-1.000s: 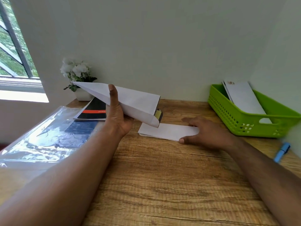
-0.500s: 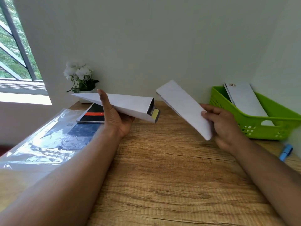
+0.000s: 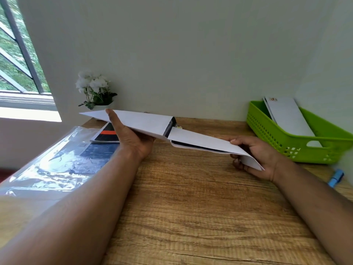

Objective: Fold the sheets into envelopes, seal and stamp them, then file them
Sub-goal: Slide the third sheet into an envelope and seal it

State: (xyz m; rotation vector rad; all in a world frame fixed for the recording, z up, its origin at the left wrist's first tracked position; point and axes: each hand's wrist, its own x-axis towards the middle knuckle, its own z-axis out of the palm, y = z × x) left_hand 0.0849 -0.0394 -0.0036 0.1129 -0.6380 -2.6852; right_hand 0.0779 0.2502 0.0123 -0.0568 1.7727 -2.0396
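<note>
Hands meet above the wooden worktop (image 3: 191,217): the left hand (image 3: 133,138) grips a white envelope (image 3: 137,124) with its mouth gaping rightward, the right hand (image 3: 256,157) pinches a folded sheet (image 3: 202,141) whose leading end sits at that mouth, and finished envelopes (image 3: 286,115) lie in the green basket (image 3: 309,150).

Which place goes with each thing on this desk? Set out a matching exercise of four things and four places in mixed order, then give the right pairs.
Things
1. envelope
2. folded sheet
3. green basket
4. blue pen

Places
A. at the desk's right edge, nearer than the basket
B. gripped by the left hand
C. against the wall on the right, holding white envelopes
D. pinched by the right hand, its tip at the envelope's mouth

Pairs: 1-B, 2-D, 3-C, 4-A
</note>
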